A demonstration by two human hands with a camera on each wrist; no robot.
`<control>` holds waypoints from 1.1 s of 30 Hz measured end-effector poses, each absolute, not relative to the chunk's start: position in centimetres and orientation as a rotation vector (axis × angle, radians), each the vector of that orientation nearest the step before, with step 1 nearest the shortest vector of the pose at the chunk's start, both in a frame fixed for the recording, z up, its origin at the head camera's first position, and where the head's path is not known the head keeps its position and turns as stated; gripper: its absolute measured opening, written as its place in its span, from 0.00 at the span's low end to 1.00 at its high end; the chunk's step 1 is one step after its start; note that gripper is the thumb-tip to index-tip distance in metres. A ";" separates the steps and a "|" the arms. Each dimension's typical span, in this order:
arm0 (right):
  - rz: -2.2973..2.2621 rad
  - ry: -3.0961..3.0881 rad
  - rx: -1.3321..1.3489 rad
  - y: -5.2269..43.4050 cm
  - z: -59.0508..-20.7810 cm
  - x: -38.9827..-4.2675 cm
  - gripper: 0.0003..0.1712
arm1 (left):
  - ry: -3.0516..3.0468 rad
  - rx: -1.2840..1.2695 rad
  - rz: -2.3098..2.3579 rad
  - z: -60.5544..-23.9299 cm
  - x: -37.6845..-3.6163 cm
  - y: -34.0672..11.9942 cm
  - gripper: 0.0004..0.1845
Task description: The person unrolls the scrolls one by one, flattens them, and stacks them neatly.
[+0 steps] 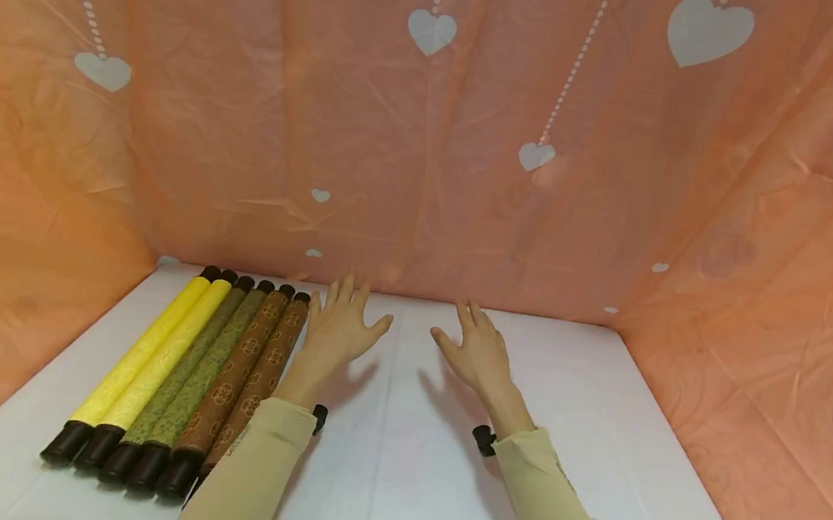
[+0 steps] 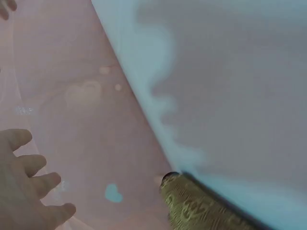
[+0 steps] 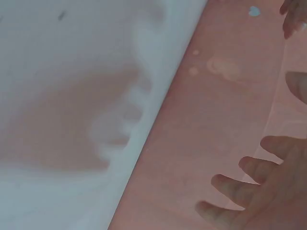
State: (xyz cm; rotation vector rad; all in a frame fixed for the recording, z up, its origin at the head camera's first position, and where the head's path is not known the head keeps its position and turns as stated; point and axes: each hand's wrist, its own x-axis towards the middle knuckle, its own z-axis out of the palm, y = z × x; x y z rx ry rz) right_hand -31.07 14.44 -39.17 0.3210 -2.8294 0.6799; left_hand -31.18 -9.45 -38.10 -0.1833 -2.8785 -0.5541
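Both hands hover over the white tabletop in the head view, fingers spread and holding nothing. My left hand [image 1: 335,327] is just right of a row of rolled scrolls with dark end caps. The nearest is a brown patterned scroll [image 1: 273,359], and its end also shows in the left wrist view as a patterned roll [image 2: 196,203]. Further left lie green scrolls [image 1: 204,357] and yellow scrolls [image 1: 152,343], side by side. My right hand [image 1: 478,354] is held to the right of the left one, palm down, its shadow falling on the table.
The white table [image 1: 381,474] is walled in by an orange-pink curtain [image 1: 425,169] with white hearts at the back and both sides. The scrolls occupy the table's left part. Dark wrist straps show at both sleeve cuffs.
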 end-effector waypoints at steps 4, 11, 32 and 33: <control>0.875 -2.780 0.323 13.5 -38.8 -30.8 0.45 | -2.848 -0.224 -0.563 -37.1 -31.1 -10.4 0.42; 1.180 -2.658 0.400 11.0 -38.4 -30.6 0.40 | -2.867 -0.231 -0.672 -34.3 -30.3 -13.7 0.35; 1.676 -2.762 0.734 2.5 -39.9 -30.6 0.40 | -2.876 -0.500 -0.861 -34.2 -28.1 -25.9 0.25; 1.686 -2.768 0.749 2.0 -39.9 -30.5 0.40 | -2.878 -0.516 -0.855 -34.5 -28.1 -26.2 0.25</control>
